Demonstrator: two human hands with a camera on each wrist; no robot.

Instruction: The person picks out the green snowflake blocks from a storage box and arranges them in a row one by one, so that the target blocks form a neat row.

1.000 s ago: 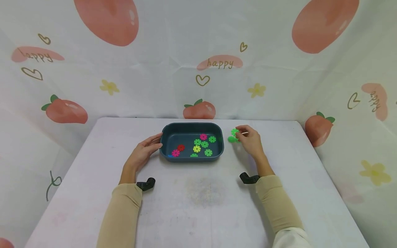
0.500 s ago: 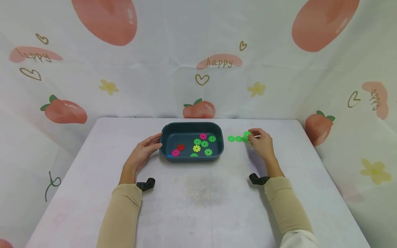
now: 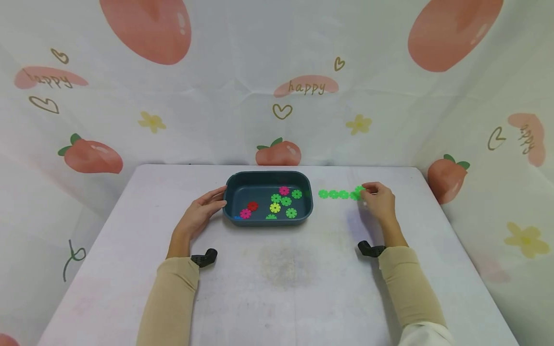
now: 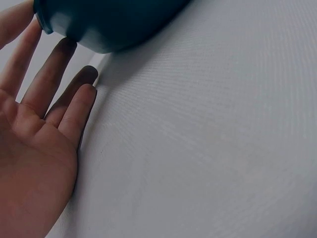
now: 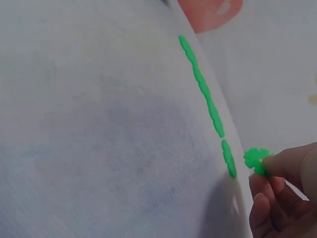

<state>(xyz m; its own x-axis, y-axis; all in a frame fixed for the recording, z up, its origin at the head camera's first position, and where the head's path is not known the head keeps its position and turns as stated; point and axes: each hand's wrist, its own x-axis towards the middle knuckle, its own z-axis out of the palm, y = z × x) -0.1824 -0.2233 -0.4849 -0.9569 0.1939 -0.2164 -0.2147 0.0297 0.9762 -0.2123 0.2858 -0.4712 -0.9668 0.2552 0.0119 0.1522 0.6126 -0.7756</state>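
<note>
My right hand (image 3: 381, 205) pinches a green snowflake disc (image 5: 255, 159), notched around its rim, between thumb and fingertips. It is held just above the table at the right end of a row of several green snowflake discs (image 3: 333, 194). In the right wrist view the row lies flat, with a small gap before its nearest part. My left hand (image 3: 195, 222) touches the left end of a dark blue-green tray (image 3: 268, 222). Its fingers (image 4: 47, 82) are spread and fairly straight, the upper ones against the tray's wall, the lower ones by the tabletop.
Inside the tray lie more snowflake discs: several green, a yellow one (image 3: 274, 208), a red one (image 3: 253, 206), pink ones (image 3: 245, 214) and a bit of blue at the front. A white cloth-covered table (image 3: 277, 298) runs up to a printed backdrop (image 3: 242, 120).
My right hand has moved rightward along the table. The row of green snowflake discs beside the tray now stretches further right. My left hand and the tray have stayed in place.
</note>
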